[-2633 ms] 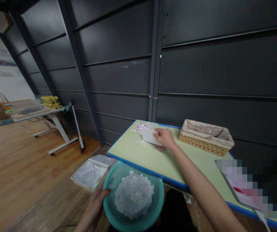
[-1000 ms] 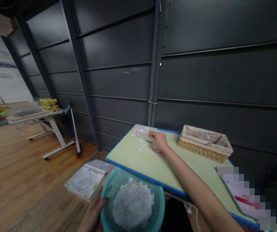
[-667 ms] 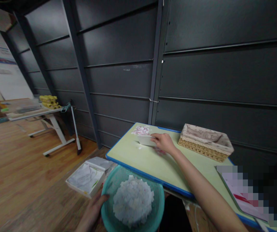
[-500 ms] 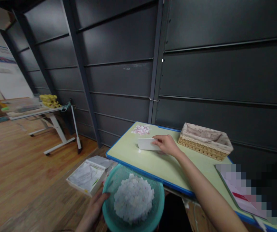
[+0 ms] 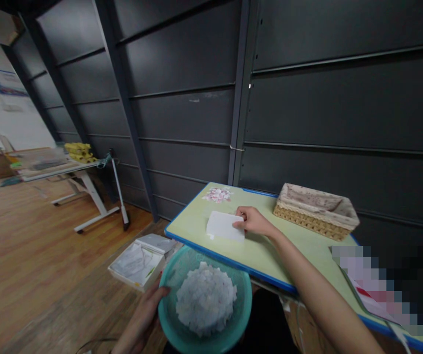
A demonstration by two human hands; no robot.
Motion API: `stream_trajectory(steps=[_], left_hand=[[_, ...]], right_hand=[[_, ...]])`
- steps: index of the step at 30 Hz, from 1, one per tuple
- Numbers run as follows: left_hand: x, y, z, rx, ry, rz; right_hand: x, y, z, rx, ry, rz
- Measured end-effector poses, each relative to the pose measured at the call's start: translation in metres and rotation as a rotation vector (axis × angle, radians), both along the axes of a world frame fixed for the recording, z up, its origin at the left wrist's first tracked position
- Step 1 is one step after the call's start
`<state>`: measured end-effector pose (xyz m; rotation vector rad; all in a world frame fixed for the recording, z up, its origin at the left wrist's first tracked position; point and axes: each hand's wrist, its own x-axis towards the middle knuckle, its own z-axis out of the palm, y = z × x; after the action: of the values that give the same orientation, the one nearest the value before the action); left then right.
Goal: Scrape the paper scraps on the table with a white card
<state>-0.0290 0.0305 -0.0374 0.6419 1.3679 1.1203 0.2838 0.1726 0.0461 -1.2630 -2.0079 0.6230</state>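
My left hand (image 5: pixel 148 302) grips the left rim of a green plastic sieve basket (image 5: pixel 246 314), which sits just below the table's front edge. A heap of small whitish pieces (image 5: pixel 206 297) fills its middle. Above the pale yellow tabletop (image 5: pixel 193 223), my right hand (image 5: pixel 252 221) pinches the right end of a flat white rectangular card (image 5: pixel 223 226). The card is tilted, its lower edge close to the surface; I cannot tell whether they touch. A small white piece (image 5: pixel 210 236) lies by that edge. Farther back is a spread of pink and white pieces (image 5: pixel 217 194).
A cloth-lined wicker basket (image 5: pixel 311 227) stands at the table's back right. A blurred-out flat item (image 5: pixel 368 295) lies at the right. On the floor at left is an open white box (image 5: pixel 134 265). Behind rises a dark panel wall (image 5: pixel 182 118); another table (image 5: pixel 64 168) stands far left.
The card has tipped so that more of its face shows, and my right hand has turned with it. My left hand keeps hold of the sieve basket. The view has shifted slightly.
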Motion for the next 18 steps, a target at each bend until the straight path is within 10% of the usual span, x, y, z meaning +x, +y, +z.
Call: stream_trajectory(steps=[18], left_hand=[[-0.004, 0.003, -0.006, -0.041, 0.0, -0.083]], right_hand=[[-0.02, -0.011, -0.003, -0.505, 0.478, 0.212]])
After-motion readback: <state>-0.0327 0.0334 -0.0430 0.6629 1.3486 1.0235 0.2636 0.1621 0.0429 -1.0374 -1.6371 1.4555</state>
